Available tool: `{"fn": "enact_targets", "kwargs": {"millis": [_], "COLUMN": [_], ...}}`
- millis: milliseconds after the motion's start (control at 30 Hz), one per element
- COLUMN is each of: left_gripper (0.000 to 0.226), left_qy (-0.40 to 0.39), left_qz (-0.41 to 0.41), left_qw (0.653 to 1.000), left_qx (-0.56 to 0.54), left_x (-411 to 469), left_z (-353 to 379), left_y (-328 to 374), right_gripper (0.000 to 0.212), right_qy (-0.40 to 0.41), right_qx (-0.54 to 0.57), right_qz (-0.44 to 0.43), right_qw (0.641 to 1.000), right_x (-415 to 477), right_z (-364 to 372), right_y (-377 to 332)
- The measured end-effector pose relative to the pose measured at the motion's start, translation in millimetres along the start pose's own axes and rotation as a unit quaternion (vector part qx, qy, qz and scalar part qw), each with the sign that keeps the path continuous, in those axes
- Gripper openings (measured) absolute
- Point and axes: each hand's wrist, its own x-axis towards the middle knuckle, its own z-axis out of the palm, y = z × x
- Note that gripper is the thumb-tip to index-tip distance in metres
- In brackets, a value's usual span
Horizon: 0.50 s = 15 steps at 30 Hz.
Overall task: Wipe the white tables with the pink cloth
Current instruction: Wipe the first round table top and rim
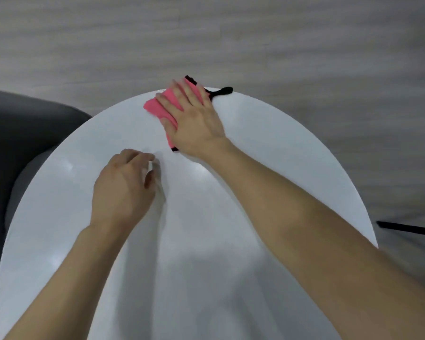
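A round white table (268,168) fills most of the view. A pink cloth (157,107) with black trim and a black loop lies at the table's far edge. My right hand (194,119) lies flat on the cloth with fingers spread and straight, pressing it onto the tabletop. Its fingertips look blurred. My left hand (123,185) rests on the table's middle, nearer to me and left of the cloth, fingers loosely curled with nothing in them.
A dark grey upholstered seat (22,133) stands at the table's left side. Grey wood-look floor (280,40) lies beyond the table. A thin black leg or rod (407,228) shows at the right edge, close to the table rim.
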Motion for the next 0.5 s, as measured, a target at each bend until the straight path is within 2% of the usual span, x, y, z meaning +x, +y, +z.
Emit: {"fn": "enact_targets", "kwargs": {"millis": [167, 300, 400, 500], "left_gripper": [0.032, 0.035, 0.044, 0.036], "left_qy": [-0.003, 0.002, 0.001, 0.007], "left_qz": [0.041, 0.105, 0.128, 0.138], "left_qw": [0.999, 0.993, 0.988, 0.987], "left_qx": [-0.026, -0.058, -0.087, -0.076], "left_x": [5, -1, -20, -45], "left_z": [12, 34, 46, 52], "left_y": [63, 129, 163, 176], "right_gripper": [0.060, 0.059, 0.061, 0.060], "right_qy": [0.056, 0.028, 0.019, 0.030], "right_qx": [0.010, -0.007, 0.015, 0.014], "right_qz": [0.136, 0.230, 0.244, 0.241], "right_qw": [0.989, 0.973, 0.969, 0.970], "right_x": [-119, -272, -353, -349], "right_z": [-24, -53, -62, -61], "right_y": [84, 100, 81, 82]}}
